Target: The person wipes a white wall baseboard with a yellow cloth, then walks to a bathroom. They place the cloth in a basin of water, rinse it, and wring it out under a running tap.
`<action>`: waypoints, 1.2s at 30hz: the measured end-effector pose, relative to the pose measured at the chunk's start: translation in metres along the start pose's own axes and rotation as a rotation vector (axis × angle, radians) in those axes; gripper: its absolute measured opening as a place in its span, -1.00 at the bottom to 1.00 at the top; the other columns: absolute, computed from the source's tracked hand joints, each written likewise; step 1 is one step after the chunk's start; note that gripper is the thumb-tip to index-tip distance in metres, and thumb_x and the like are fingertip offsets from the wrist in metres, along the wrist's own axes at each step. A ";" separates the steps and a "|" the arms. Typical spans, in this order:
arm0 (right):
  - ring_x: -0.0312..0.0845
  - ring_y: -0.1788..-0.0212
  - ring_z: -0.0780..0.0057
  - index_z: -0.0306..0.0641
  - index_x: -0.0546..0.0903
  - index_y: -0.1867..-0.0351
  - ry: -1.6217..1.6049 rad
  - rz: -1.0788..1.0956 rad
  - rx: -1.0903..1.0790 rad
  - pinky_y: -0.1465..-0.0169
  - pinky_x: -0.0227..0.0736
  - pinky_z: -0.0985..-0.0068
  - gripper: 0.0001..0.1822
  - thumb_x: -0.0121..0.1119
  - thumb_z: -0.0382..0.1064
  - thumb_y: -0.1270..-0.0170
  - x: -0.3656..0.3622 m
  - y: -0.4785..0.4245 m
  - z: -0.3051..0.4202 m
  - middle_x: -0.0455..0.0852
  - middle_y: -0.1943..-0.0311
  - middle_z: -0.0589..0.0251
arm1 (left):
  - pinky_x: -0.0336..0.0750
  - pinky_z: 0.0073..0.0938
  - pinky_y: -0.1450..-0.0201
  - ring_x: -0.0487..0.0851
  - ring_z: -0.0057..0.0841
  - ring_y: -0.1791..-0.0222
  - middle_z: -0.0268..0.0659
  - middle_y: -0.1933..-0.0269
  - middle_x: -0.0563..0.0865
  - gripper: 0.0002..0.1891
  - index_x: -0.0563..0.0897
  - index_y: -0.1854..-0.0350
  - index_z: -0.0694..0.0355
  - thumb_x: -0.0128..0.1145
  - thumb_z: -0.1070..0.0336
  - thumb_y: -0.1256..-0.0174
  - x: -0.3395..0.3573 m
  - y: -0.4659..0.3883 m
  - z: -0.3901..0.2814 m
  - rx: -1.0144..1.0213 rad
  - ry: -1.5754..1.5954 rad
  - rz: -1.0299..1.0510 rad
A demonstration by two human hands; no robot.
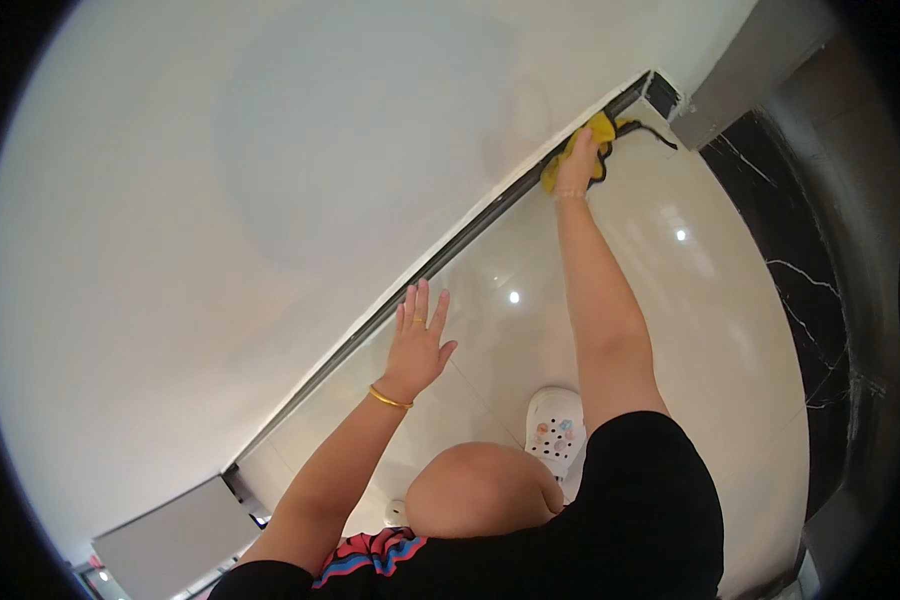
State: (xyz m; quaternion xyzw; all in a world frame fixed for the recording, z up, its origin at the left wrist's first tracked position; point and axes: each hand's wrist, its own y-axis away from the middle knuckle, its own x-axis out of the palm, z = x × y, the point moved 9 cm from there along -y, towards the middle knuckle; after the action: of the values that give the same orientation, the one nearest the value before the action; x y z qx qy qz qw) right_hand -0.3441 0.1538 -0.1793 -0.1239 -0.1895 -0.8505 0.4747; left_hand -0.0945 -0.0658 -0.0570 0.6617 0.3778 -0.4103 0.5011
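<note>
Pressed against the dark baseboard (465,234) near the wall corner is a yellow cloth with black edging (602,129), and my right hand (577,161) grips it. A dark strap or loop trails from the cloth onto the floor. My left hand (418,341) holds nothing; its fingers are spread, with the tips at the baseboard's lower edge. I cannot tell whether those fingertips touch it. A gold ring and a gold bangle (390,399) are on that hand and wrist.
A white wall (307,165) rises above the baseboard. Glossy cream floor tiles (690,322) meet a black veined stone strip (810,300) beside a grey door frame (750,75). My white clog (555,427) and bent knee (484,487) are below. A grey panel (180,536) stands at lower left.
</note>
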 end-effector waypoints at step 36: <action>0.37 -0.11 0.22 -0.27 0.34 -0.13 0.082 1.414 1.457 -0.16 0.27 0.28 -0.51 -0.20 0.01 -0.30 0.219 0.630 0.050 0.45 -0.09 0.11 | 0.11 -0.17 -0.28 0.29 -0.31 -0.24 -0.25 -0.24 0.37 -0.01 0.29 -0.24 0.19 -0.44 -0.60 0.02 -0.026 0.323 0.200 -0.119 2.619 -0.496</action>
State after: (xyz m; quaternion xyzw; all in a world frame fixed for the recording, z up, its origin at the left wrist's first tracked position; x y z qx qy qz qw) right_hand 0.0818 -0.2920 0.0799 0.1411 -0.5286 -0.0558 0.8352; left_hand 0.1567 -0.3313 0.0483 0.4566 0.7041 0.4609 -0.2885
